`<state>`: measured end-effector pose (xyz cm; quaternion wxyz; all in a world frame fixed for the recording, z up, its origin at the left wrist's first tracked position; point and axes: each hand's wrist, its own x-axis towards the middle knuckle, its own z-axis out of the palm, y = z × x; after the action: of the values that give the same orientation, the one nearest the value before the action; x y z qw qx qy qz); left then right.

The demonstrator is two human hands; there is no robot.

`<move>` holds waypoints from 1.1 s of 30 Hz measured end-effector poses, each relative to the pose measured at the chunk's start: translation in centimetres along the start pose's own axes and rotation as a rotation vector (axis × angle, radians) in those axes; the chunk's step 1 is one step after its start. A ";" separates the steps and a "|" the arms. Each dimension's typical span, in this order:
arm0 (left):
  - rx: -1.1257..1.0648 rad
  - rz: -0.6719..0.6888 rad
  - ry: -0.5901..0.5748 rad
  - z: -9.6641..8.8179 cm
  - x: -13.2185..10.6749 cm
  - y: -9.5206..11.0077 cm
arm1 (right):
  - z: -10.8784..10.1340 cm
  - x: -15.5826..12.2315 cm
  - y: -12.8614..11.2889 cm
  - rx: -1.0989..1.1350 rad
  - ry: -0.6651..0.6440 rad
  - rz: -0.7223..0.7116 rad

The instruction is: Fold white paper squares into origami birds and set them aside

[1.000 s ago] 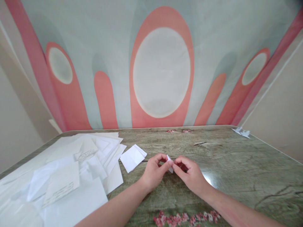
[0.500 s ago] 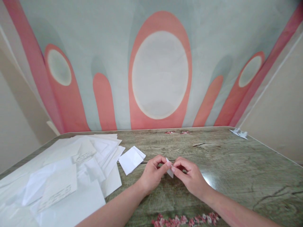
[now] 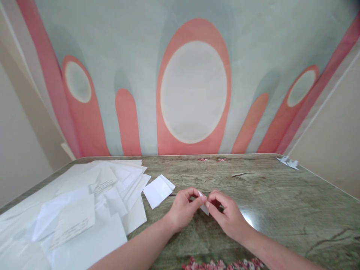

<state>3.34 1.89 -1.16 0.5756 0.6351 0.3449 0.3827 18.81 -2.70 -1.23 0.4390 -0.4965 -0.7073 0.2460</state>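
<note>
A small piece of white paper (image 3: 204, 209), seen nearly edge-on and apparently folded, is held above the table between my two hands. My left hand (image 3: 184, 208) pinches it from the left with thumb and fingertips. From the right, my right hand (image 3: 225, 212) closes thumb and forefinger at the paper's edge, and the fingertips of both hands meet there. Some of the paper is hidden behind the fingers. Left of my left hand, a few small white paper squares (image 3: 158, 191) lie stacked on the table.
A loose heap of white sheets (image 3: 112, 232), some with printed lines, spreads over the table's left side. Small folded white paper pieces (image 3: 288, 162) stand at the far right edge. The wood-patterned table (image 3: 281, 198) meets a patterned backdrop (image 3: 146, 75) behind.
The view has shifted slightly, so everything appears a little further right and lower. Both hands stay pinched on the small paper, with fingertips slightly shifted.
</note>
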 end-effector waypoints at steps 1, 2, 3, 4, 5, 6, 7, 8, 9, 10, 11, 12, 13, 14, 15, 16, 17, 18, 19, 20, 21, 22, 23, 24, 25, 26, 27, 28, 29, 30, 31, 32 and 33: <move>-0.016 -0.002 -0.004 0.0 0.0 0.0 | 0.0 0.0 0.0 -0.008 -0.009 0.007; -0.033 -0.003 -0.005 -0.1 0.0 0.1 | 0.0 0.0 0.1 -0.019 -0.019 0.010; -0.049 -0.004 -0.003 -0.1 0.0 0.2 | 0.0 0.0 0.1 -0.032 -0.031 0.010; -0.065 -0.006 0.003 -0.1 0.1 0.2 | 0.0 0.1 0.2 -0.045 -0.044 0.007; -0.080 -0.008 0.013 -0.1 0.1 0.3 | 0.0 0.1 0.2 -0.057 -0.052 0.004; -0.096 -0.012 0.026 -0.1 0.1 0.4 | 0.0 0.1 0.1 -0.064 -0.056 0.004; -0.113 -0.016 0.042 -0.1 0.1 0.4 | 0.0 0.2 0.1 -0.067 -0.059 0.006; -0.130 -0.025 0.057 0.0 0.1 0.5 | -0.1 0.2 0.0 -0.066 -0.063 0.009; -0.150 -0.036 0.069 0.0 0.0 0.5 | -0.1 0.2 -0.1 -0.061 -0.067 0.014; -0.170 -0.048 0.076 0.0 0.0 0.5 | -0.2 0.3 -0.2 -0.054 -0.070 0.017; -0.188 -0.061 0.079 0.1 0.0 0.5 | -0.2 0.3 -0.3 -0.048 -0.074 0.021; -0.201 -0.070 0.074 0.1 0.0 0.5 | -0.3 0.3 -0.4 -0.041 -0.079 0.025; -0.207 -0.077 0.065 0.1 0.0 0.5 | -0.3 0.3 -0.5 -0.034 -0.083 0.031; -0.204 -0.081 0.056 0.1 0.0 0.5 | -0.4 0.3 -0.5 -0.025 -0.086 0.036; -0.193 -0.085 0.044 0.1 0.0 0.4 | -0.4 0.3 -0.5 -0.014 -0.089 0.042; -0.176 -0.090 0.037 0.1 0.1 0.4 | -0.5 0.3 -0.5 0.000 -0.091 0.048; -0.161 -0.094 0.036 0.1 0.1 0.4 | -0.5 0.3 -0.5 0.019 -0.092 0.055; -0.153 -0.097 0.039 0.1 0.1 0.4 | -0.5 0.4 -0.4 0.044 -0.091 0.062; -0.154 -0.098 0.044 0.0 0.1 0.4 | -0.5 0.4 -0.2 0.076 -0.090 0.077; -0.162 -0.098 0.049 0.0 0.2 0.5 | -0.5 0.4 0.0 0.118 -0.087 0.104; -0.173 -0.095 0.050 0.0 0.2 0.5 | -0.5 0.4 0.2 0.169 -0.080 0.142; -0.179 -0.090 0.045 0.0 0.2 0.5 | -0.5 0.5 0.5 0.225 -0.070 0.186; -0.175 -0.083 0.033 0.0 0.2 0.5 | -0.4 0.6 0.7 0.285 -0.054 0.231; -0.157 -0.072 0.020 0.0 0.2 0.5 | -0.4 0.6 1.0 0.343 -0.036 0.271; -0.127 -0.058 0.007 0.0 0.2 0.4 | -0.3 0.7 1.2 0.396 -0.018 0.300; -0.091 -0.042 -0.004 0.0 0.1 0.3 | -0.3 0.8 1.3 0.440 -0.001 0.317; -0.052 -0.025 -0.012 0.0 0.1 0.2 | -0.3 0.8 1.4 0.470 0.010 0.324; -0.015 -0.008 -0.012 0.0 0.1 0.1 | -0.3 0.9 1.4 0.490 0.016 0.326; 0.018 0.009 -0.008 0.0 0.1 0.0 | -0.2 0.9 1.3 0.499 0.018 0.325; 0.046 0.023 -0.001 0.1 0.1 -0.1 | -0.2 0.9 1.3 0.503 0.016 0.325; 0.068 0.035 0.008 0.1 0.1 -0.2 | -0.2 0.9 1.2 0.503 0.013 0.325; 0.087 0.043 0.019 0.1 0.1 -0.2 | -0.1 0.9 1.1 0.503 0.006 0.325; 0.101 0.047 0.029 0.1 0.1 -0.2 | -0.1 0.8 1.0 0.503 0.000 0.325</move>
<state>3.47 1.91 -1.36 0.5287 0.6656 0.3569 0.3874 19.32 -1.55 -1.68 0.5030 -0.4790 -0.5353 0.4807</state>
